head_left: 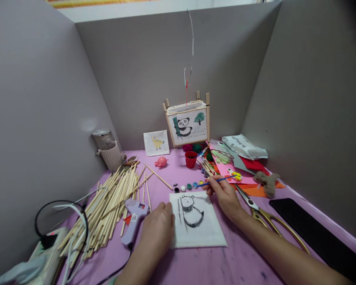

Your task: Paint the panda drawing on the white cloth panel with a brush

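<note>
My right hand [224,194] is closed in a pinch on a thin blue paintbrush [228,177]. The brush lies nearly level, its tip at the row of small paint pots [189,186], above the upper right corner of a white cloth panel [209,233]. A panda is drawn in black on that panel, beside a pair of upright lines. My left hand [158,223] holds the panel's left edge with curled fingers; its fingertips are partly hidden. Behind the pots stands a red cup [191,159] with dark liquid in it.
Wooden sticks [115,209] and a lilac glue gun [134,221] lie at left, near a power strip [47,253]. Gold-handled scissors [264,215] and a black phone-like slab [314,233] are at right. A panda lantern [187,126] hangs at the back.
</note>
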A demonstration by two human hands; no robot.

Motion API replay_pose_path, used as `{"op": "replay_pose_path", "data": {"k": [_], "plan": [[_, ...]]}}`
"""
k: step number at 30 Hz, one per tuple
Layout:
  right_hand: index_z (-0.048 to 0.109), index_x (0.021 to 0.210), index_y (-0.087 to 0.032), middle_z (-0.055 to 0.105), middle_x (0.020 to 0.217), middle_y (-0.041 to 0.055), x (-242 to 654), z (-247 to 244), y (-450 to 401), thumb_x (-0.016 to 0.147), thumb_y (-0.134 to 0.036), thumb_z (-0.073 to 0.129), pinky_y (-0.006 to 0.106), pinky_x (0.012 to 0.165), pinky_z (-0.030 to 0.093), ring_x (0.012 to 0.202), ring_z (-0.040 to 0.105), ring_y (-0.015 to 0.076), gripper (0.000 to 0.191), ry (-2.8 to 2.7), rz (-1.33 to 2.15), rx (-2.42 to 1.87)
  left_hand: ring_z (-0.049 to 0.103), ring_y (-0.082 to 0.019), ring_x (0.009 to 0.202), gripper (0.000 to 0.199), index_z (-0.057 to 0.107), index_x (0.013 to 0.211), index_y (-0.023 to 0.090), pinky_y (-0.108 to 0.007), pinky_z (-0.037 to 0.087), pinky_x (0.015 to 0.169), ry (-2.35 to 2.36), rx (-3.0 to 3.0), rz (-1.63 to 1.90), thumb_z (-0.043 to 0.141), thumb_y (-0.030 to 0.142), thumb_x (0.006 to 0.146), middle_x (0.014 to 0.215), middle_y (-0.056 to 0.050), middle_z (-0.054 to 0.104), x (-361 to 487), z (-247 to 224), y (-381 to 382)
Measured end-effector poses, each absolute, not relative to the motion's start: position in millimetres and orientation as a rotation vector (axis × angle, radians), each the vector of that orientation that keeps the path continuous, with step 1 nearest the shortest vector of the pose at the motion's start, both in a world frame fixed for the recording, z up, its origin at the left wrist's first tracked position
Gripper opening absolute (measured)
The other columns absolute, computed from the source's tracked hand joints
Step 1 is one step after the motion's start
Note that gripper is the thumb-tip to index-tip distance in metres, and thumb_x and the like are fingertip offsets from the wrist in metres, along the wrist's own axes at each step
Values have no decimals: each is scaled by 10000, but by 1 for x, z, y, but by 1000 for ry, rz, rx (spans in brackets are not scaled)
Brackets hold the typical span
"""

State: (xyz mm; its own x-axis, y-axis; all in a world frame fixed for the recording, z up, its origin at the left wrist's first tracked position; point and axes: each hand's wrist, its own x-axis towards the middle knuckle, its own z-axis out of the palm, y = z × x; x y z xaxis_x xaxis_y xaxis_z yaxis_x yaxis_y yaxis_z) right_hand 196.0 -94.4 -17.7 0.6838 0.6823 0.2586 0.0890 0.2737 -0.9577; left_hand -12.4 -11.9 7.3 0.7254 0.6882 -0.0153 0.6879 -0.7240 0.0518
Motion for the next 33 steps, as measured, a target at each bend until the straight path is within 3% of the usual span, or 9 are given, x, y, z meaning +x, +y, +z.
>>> {"op": "replay_pose_path", "data": {"k": [5,11,18,33], "plan": [[523,794,-183,660,665,27,180,4,-88,761,-469,650,222,460,426,494,536,107,315,-451,696,-1102,621,-184,861,199,562,980,198,-288,429,701,1132,2861,-2,377,205,907,939,-53,617,-13,9,-13],[500,770,-193,598,561,-31,167,-6,-84,760,-497,642,191,375,372,398,499,87,336,-500,518,-1146,626,-190,850,192,564,977,199,-291,430,692,1134,2860,14,386,211,908,932,-49,620,-13,9,-13],[489,746,-197,559,511,-55,162,-26,-83,763,-507,615,178,318,346,345,471,81,335,-445,568,-1224,632,-199,807,179,561,954,210,-302,428,655,1140,2874,31,392,208,897,899,-36,617,-13,6,-11],[512,830,-203,586,602,-32,160,-31,-89,863,-542,508,219,422,423,428,524,101,341,-688,393,-1324,627,-183,836,173,555,964,207,-282,418,676,1146,2848,-10,391,214,909,925,-43,616,-12,11,-14]]}}
